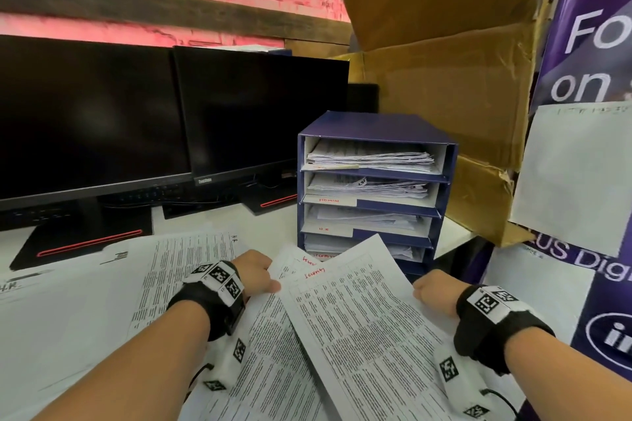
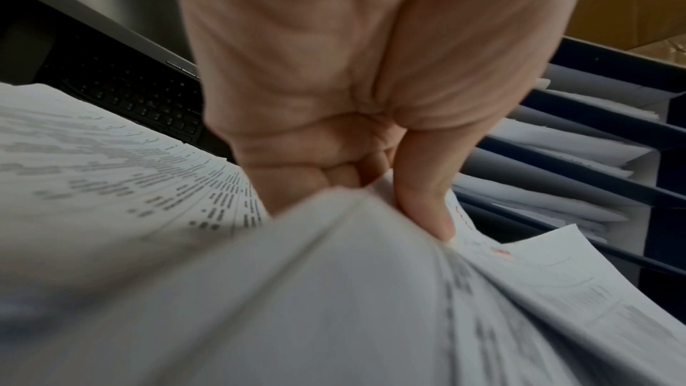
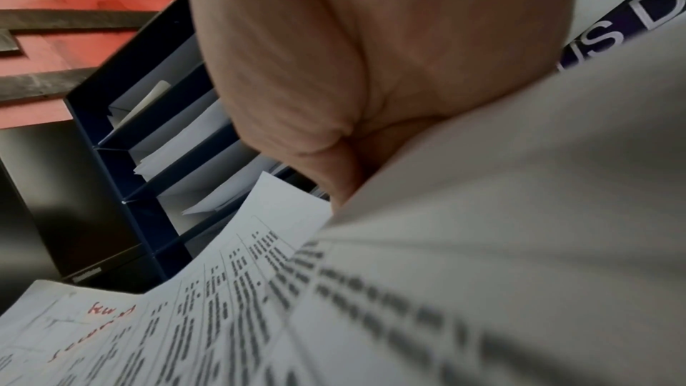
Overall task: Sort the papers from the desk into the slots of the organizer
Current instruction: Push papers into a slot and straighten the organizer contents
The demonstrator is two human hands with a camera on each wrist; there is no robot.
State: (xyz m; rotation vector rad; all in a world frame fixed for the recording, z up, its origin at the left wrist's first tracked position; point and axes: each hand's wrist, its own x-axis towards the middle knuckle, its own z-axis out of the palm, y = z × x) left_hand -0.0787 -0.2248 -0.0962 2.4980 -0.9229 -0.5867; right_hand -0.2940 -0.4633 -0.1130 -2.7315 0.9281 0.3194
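Observation:
A blue organizer with several labelled slots, each holding papers, stands at the back of the desk. In front of it I hold a small bundle of printed sheets with red handwriting at the top. My left hand pinches the bundle's left edge, thumb on top. My right hand grips the right edge, fingers hidden under the paper. The bundle's far corner reaches over the lowest slots. More printed papers lie spread on the desk under my left arm.
Two dark monitors on stands fill the back left, a keyboard beneath them. A large cardboard box leans right behind the organizer. A purple banner with a white sheet taped on closes the right side.

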